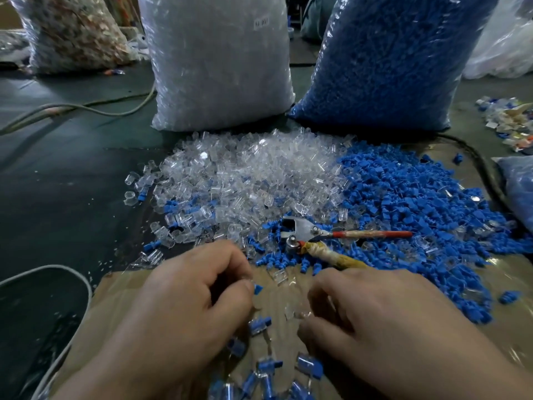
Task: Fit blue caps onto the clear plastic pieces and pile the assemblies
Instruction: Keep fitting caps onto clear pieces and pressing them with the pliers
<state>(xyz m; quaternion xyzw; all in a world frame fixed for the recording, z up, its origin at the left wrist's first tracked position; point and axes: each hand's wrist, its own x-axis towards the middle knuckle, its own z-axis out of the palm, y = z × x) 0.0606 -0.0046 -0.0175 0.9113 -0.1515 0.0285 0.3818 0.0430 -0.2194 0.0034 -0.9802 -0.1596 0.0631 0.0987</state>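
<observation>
Head view: your left-hand grip [184, 287] pinches a blue cap [257, 289] above the cardboard sheet [121, 290]. Whether your right-hand grip [375, 313] holds anything cannot be told. Assemblies [269, 365] lie at the sheet's near edge.

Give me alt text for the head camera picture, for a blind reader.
Two hands over cardboard: the left hand pinches a blue cap, the right hand curls near a clear piece. Ahead lie a heap of clear pieces, a heap of blue caps and pliers; finished assemblies lie below the hands.
</observation>
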